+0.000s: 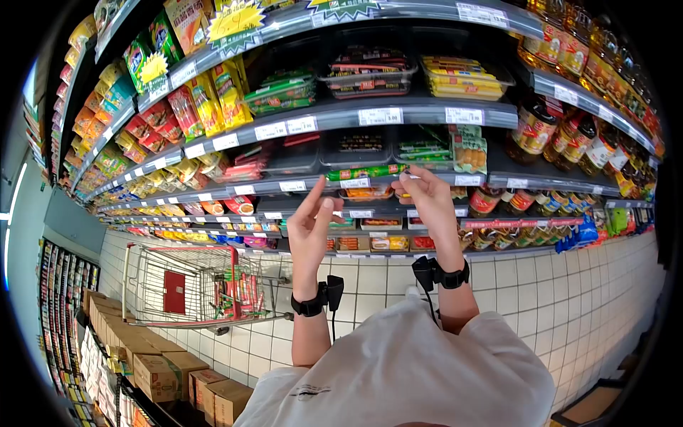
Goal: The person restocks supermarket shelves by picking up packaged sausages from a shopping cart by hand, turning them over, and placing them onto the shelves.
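Note:
A slim green-wrapped sausage (366,172) is held level in front of the shelf, across its price-label edge. My right hand (425,193) pinches the sausage's right end between thumb and fingers. At the other end, my left hand (310,222) has its index finger stretched up to the tip, with the thumb apart below; whether that finger touches the wrapper is hard to tell. Behind the sausage sit a clear plastic bin (356,151) of dark-wrapped sticks and a group of green-wrapped sticks (425,151). A pale snack packet (469,149) hangs right of them.
A wire shopping cart (186,285) with colourful packets stands at left on the tiled floor. Cardboard boxes (158,377) line the lower left. Higher bins hold yellow sticks (462,77) and green packs (283,91). Bottles (533,132) fill the right shelves.

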{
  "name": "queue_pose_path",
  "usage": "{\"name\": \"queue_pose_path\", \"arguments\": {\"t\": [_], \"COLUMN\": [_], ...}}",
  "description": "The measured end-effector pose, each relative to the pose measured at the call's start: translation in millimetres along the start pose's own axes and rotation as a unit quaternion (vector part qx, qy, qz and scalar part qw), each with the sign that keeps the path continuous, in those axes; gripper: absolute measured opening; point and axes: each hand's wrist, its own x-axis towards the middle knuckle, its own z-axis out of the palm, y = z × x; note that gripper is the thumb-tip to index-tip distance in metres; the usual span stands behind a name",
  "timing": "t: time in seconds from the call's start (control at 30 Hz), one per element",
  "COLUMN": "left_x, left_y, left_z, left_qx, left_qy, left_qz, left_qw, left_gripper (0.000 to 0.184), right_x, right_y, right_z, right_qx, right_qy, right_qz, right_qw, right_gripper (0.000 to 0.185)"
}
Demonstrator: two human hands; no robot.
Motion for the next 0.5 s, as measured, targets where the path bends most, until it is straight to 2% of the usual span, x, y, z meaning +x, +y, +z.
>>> {"name": "queue_pose_path", "arguments": {"t": [0.13,0.3,0.37,0.5], "left_x": [29.5,62.8,79.9,102.8], "left_y": [-16.9,-57.5,-75.5,-108.6], "left_z": [11.2,35.0,48.6,86.8], "left_qx": [0.035,0.050,0.042,-0.011], "left_qy": [-0.021,-0.043,-0.068,-0.090], "left_qz": [-0.025,-0.095,-0.114,-0.146], "left_qw": [0.999,0.993,0.990,0.985], "left_gripper": [0.040,0.044,0.044,0.046], "right_x": [42.5,81.7,96.7,123.0], "right_y": [12.7,29.2,34.4,48.6], "right_z": [-13.2,-49.1,-63.9,-96.3], "right_qx": [0.001,-0.089,-0.088,-0.094], "right_qy": [-0.018,-0.095,-0.098,-0.068], "right_qz": [0.017,0.086,0.117,0.146], "right_qw": [1.000,0.988,0.984,0.982], "right_gripper": [0.063,0.073,0.082,0.085]}}
